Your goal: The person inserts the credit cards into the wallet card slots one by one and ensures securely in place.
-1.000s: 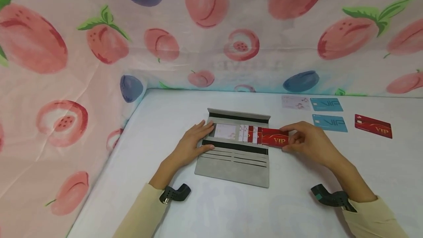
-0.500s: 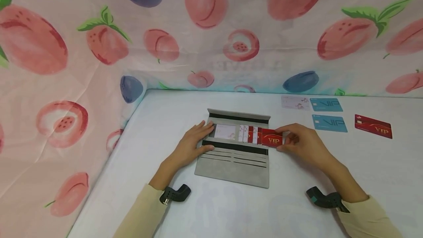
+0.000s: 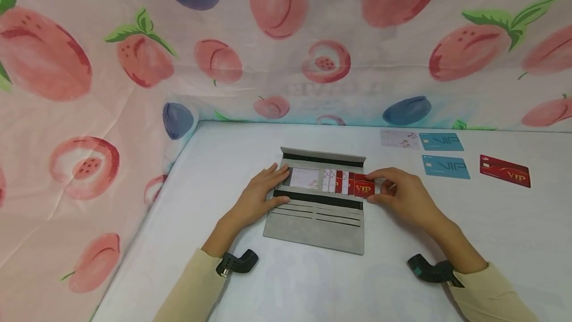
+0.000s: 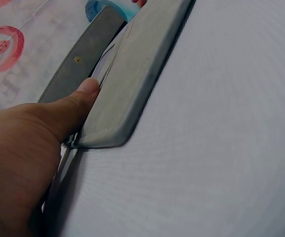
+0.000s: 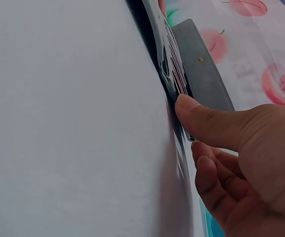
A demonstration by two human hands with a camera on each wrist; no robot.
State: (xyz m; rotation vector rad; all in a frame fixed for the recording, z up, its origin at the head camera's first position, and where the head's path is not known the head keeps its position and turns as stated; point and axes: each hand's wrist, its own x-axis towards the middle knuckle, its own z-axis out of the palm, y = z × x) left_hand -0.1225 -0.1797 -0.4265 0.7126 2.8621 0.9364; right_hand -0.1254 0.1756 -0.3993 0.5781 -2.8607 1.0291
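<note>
A grey long wallet (image 3: 313, 240) lies unfolded on the white table, its card slots facing up. Several white and red cards stand overlapped in its middle section, beside a pale card (image 3: 305, 178) behind a window. My left hand (image 3: 259, 193) rests on the wallet's left end, fingers and thumb spread; its thumb (image 4: 75, 106) lies on the edge. At the wallet's right end my right hand (image 3: 402, 195) pinches a red VIP card (image 3: 364, 187) between thumb and fingers. Most of that card is inside the row, and its left part is hidden.
Right of the wallet lie a pale flowered card (image 3: 399, 139), two blue VIP cards (image 3: 442, 141) and a dark red VIP card (image 3: 505, 171). A fruit-print cloth (image 3: 277, 73) hangs behind and to the left of the white tabletop (image 3: 286, 287).
My right hand has moved left with the red VIP card, which now sits farther into the wallet. The left hand and the wallet have stayed in place.
</note>
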